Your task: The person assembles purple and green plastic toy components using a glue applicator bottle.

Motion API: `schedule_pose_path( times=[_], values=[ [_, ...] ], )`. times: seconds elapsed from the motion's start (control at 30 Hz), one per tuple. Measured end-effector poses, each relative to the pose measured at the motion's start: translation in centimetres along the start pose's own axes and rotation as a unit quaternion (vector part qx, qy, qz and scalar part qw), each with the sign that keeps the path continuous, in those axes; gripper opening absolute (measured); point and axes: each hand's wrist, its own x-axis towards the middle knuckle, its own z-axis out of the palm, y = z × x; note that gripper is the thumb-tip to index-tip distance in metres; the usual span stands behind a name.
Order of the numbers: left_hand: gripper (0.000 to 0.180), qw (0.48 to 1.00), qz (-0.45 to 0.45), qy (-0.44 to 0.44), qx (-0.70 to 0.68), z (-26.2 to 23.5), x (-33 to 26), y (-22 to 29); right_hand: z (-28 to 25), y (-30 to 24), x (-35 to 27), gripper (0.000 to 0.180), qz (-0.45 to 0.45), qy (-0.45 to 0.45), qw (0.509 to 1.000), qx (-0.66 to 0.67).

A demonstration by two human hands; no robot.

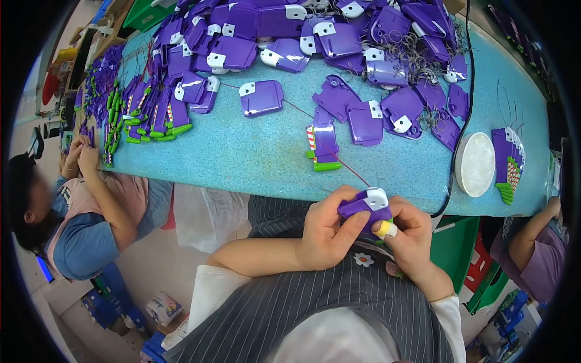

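Both my hands hold one purple plastic toy part with a white corner piece, just below the near edge of the blue table. My left hand wraps it from the left, thumb across its underside. My right hand grips its right end, a taped fingertip pressed against it. A thin red string runs from the part up to an assembled purple wing with a green tip and red-white stripes lying on the table in front of me.
A big heap of purple parts with white pieces covers the far table. Finished wings lie in rows at left and stacked at right. A white round dish and black cable lie right. Co-workers sit at left and right.
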Motion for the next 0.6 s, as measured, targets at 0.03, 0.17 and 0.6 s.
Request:
schedule_pose_path(
  times=[0.03,0.17,0.6],
  values=[
    [0.017,0.999,-0.025,0.012,-0.047,0.1,-0.2,-0.1,0.0,-0.2,0.1,0.011,0.011,0.002,1.0,-0.011],
    [0.02,0.999,-0.022,0.001,-0.041,-0.1,-0.4,0.5,-0.1,0.8,-0.3,0.011,-0.003,-0.017,1.0,-0.003],
    [0.04,0.915,0.06,-0.214,0.338,-2.0,1.4,4.7,-1.5,3.6,-0.6,0.024,0.038,-0.075,0.94,0.331]
  ],
)
